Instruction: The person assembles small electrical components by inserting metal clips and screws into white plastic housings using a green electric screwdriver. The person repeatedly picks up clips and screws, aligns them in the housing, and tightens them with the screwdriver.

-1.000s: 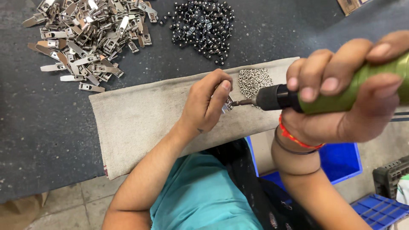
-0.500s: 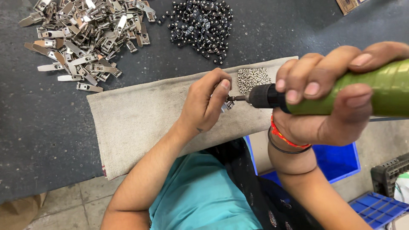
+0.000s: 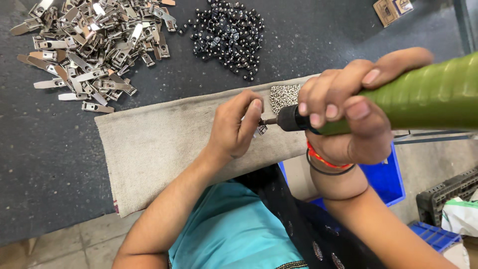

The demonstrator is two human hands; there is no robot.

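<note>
Two hands, left (image 3: 238, 125) pinching small metal clip (image 3: 261, 129), right (image 3: 343, 117) gripping green driver (image 3: 398, 102) against it

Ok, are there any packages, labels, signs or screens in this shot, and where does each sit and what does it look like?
Small cardboard box: top right on the dark table, flat, brown, with a dark printed square on its face.
White bag: low right by the floor, crumpled, white with a green edge, beside a black crate.
No signs or screens show.
</note>
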